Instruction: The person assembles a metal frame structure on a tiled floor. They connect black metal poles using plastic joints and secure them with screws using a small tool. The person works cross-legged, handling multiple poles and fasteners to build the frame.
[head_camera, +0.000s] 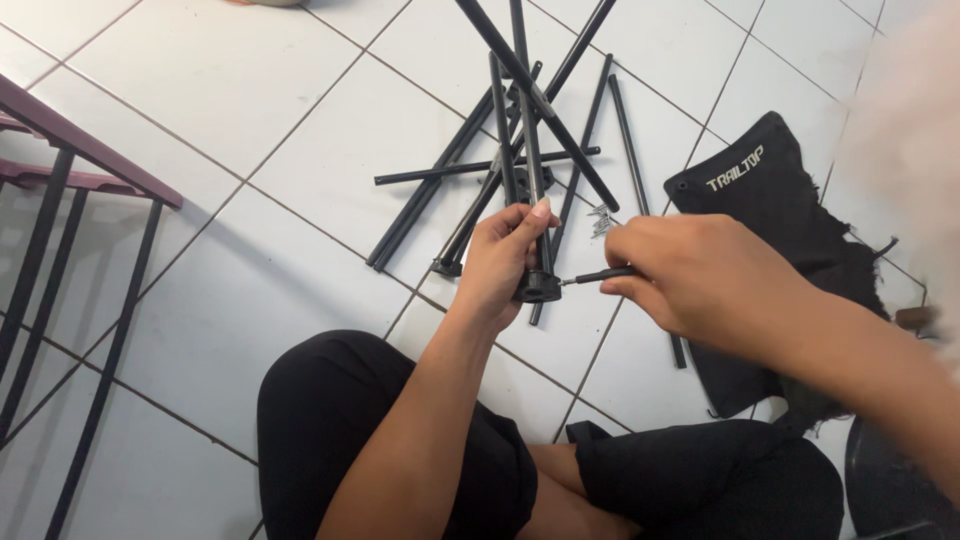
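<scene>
1. The white tiled floor (250, 290) fills most of my view, and I sit on it cross-legged in black trousers (330, 420).
2. At my left stands a dark metal rack (70, 200) with thin upright bars.
3. At my right a black cloth bag (770, 210) lies flat on the tiles, partly under my right forearm.
4. Ahead of me a heap of black rods (470, 170) lies crossed over one another on the floor, well beyond my knees.
5. My left hand (500, 265) is closed around a black pole (530, 150), thumb laid along it, holding it upright and slightly tilted above the floor; the pole's round black end cap (537, 290) sits just below my fingers.
6. My right hand (690, 280) is curled tight on a small black screwdriver (600, 275), whose tip meets the side of the end cap.
7. A few small silver screws (600, 220) lie on the tile just behind my hands, beside the bag.
</scene>
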